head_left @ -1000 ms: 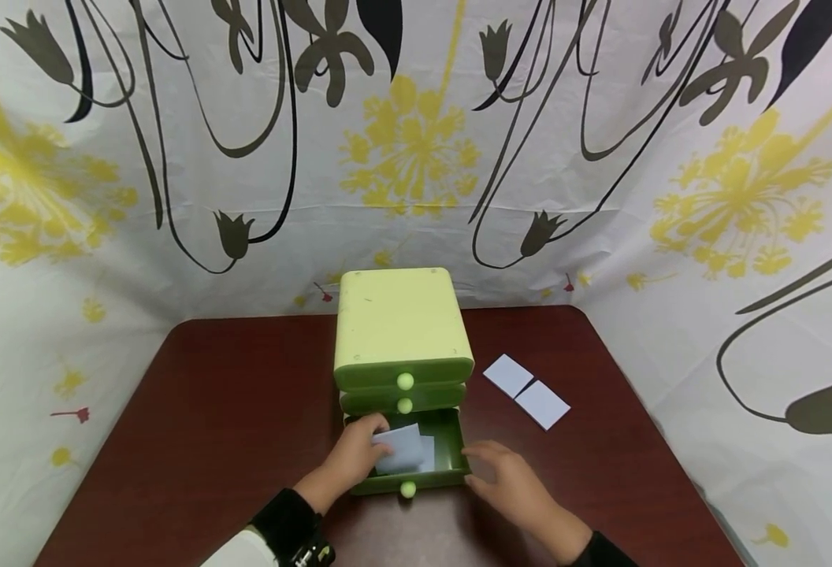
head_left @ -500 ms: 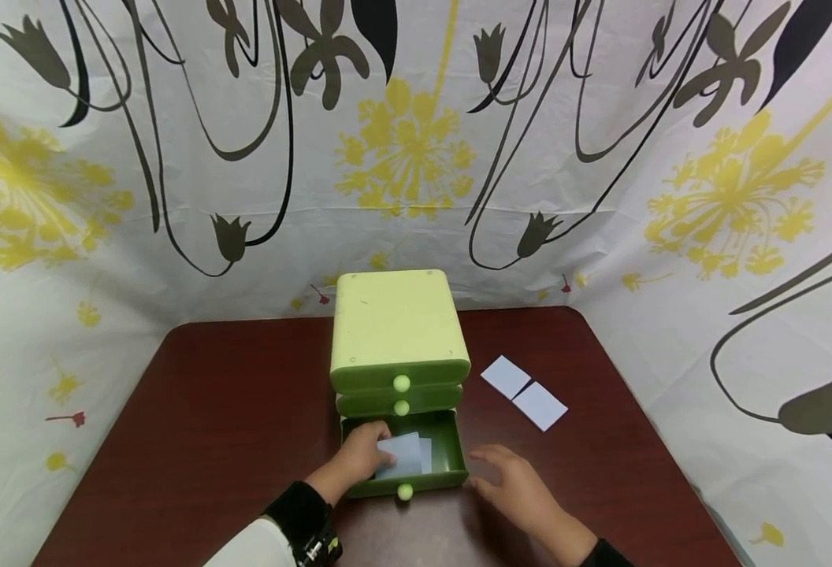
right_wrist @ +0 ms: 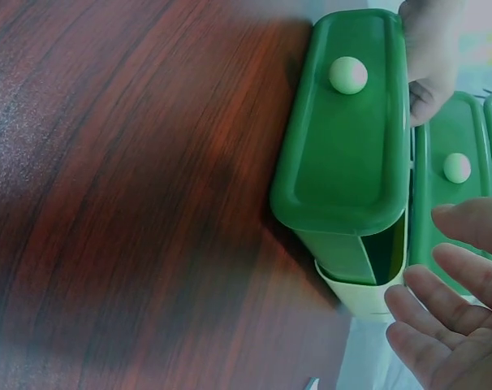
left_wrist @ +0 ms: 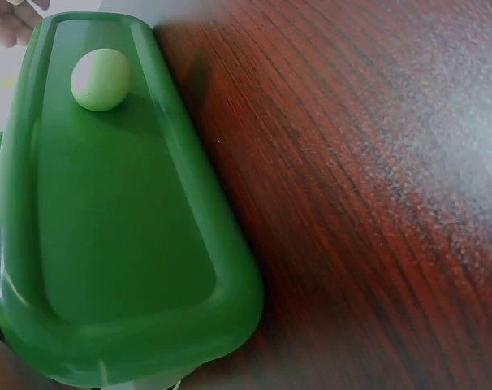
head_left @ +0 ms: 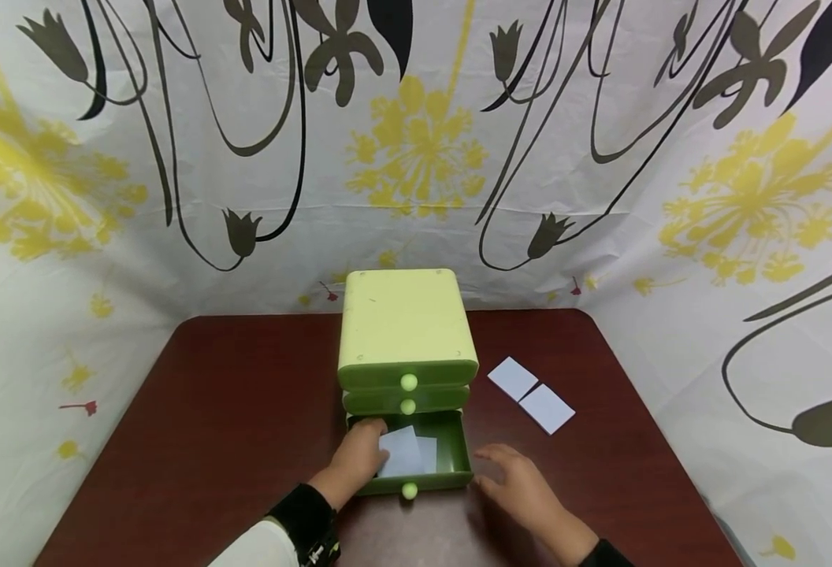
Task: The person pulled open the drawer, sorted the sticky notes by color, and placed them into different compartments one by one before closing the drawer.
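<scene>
A small chest of drawers (head_left: 409,323) with a pale yellow-green body has its bottom drawer (head_left: 451,445) pulled out. Two white cards show inside, one overlapping the other. My left hand (head_left: 358,455) reaches over the drawer's left side, and its thumb and fingers pinch the left edge of the upper white card (head_left: 402,453). Its fingertips are mostly hidden inside the drawer. To the right of the drawer hovers my right hand (head_left: 518,484), apart from it, with relaxed fingers and nothing in them. The right wrist view shows that hand's spread fingers (right_wrist: 449,301) beside the green drawer fronts.
Two more white cards (head_left: 547,408) lie end to end on the dark red-brown table (head_left: 260,394), right of the chest. The two upper drawers (head_left: 437,398) are closed, each with a round knob. A patterned cloth (head_left: 281,260) hangs behind the table and along both sides.
The upper card in the drawer has shifted slightly left and changed its tilt, with my left hand at its edge. My right hand has drawn slightly away from the drawer's right side.
</scene>
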The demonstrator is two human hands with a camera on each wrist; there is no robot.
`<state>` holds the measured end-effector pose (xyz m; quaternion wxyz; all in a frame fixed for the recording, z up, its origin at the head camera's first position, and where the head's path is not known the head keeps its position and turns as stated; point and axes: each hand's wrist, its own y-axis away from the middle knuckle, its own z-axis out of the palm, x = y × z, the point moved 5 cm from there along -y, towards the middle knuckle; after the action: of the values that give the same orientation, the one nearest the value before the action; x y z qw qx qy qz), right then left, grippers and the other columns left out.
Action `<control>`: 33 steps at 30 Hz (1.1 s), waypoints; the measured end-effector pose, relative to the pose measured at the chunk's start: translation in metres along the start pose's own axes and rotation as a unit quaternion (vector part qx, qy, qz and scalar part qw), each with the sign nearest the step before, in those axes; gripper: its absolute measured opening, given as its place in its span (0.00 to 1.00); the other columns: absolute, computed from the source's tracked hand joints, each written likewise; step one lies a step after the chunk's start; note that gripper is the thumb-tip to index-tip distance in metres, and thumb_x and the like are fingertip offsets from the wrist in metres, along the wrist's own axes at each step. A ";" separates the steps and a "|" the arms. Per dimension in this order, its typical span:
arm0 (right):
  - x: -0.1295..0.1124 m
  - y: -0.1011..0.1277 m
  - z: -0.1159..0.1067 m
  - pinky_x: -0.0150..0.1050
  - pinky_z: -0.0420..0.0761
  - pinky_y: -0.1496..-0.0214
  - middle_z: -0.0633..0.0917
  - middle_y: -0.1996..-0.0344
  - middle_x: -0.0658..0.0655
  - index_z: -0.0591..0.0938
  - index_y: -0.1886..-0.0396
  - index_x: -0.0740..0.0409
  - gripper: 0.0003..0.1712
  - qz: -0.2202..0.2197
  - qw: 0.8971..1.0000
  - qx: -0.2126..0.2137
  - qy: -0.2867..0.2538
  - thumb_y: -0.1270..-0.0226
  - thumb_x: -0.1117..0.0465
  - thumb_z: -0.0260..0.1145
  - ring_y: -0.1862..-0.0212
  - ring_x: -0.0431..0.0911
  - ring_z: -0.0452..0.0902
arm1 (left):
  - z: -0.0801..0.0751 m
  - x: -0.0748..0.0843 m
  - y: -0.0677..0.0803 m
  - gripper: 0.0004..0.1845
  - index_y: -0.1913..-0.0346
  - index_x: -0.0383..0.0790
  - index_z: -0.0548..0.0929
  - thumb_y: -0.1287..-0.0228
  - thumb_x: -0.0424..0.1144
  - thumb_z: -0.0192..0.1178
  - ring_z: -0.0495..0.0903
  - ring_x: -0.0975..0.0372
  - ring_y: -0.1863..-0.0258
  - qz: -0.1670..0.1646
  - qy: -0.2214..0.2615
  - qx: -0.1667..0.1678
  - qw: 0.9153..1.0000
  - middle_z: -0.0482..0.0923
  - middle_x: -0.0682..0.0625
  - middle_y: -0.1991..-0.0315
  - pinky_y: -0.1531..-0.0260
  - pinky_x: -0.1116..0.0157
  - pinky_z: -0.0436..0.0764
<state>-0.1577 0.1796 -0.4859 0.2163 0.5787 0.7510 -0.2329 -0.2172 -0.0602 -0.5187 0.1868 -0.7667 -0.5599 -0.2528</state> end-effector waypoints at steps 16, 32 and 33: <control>0.060 -0.028 -0.013 0.52 0.80 0.50 0.81 0.50 0.62 0.81 0.47 0.63 0.20 0.068 0.997 0.011 0.016 0.39 0.66 0.68 0.46 0.57 0.77 | -0.010 0.049 0.014 0.15 0.51 0.31 0.80 0.40 0.32 0.66 0.77 0.50 0.50 0.118 -0.037 0.033 0.992 0.80 0.41 0.53 0.51 0.57 0.80; 0.137 -0.066 -0.044 0.62 0.73 0.45 0.74 0.46 0.79 0.74 0.44 0.78 0.26 0.101 0.991 0.062 0.062 0.37 0.63 0.65 0.43 0.70 0.69 | 0.007 0.108 0.037 0.13 0.53 0.41 0.80 0.39 0.38 0.66 0.75 0.63 0.50 0.276 -0.101 0.015 0.956 0.77 0.52 0.54 0.50 0.71 0.77; 0.142 -0.068 -0.045 0.63 0.72 0.45 0.73 0.46 0.80 0.73 0.44 0.78 0.28 0.107 0.990 0.062 0.062 0.38 0.63 0.65 0.43 0.71 0.68 | 0.008 0.111 0.038 0.12 0.53 0.41 0.80 0.39 0.38 0.66 0.75 0.63 0.50 0.290 -0.107 0.019 0.951 0.77 0.52 0.54 0.50 0.71 0.76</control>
<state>-0.2596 0.3002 -0.5278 0.1563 0.6816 0.6807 -0.2180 -0.1523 0.0175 -0.4595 0.2058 -0.9149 -0.3345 -0.0933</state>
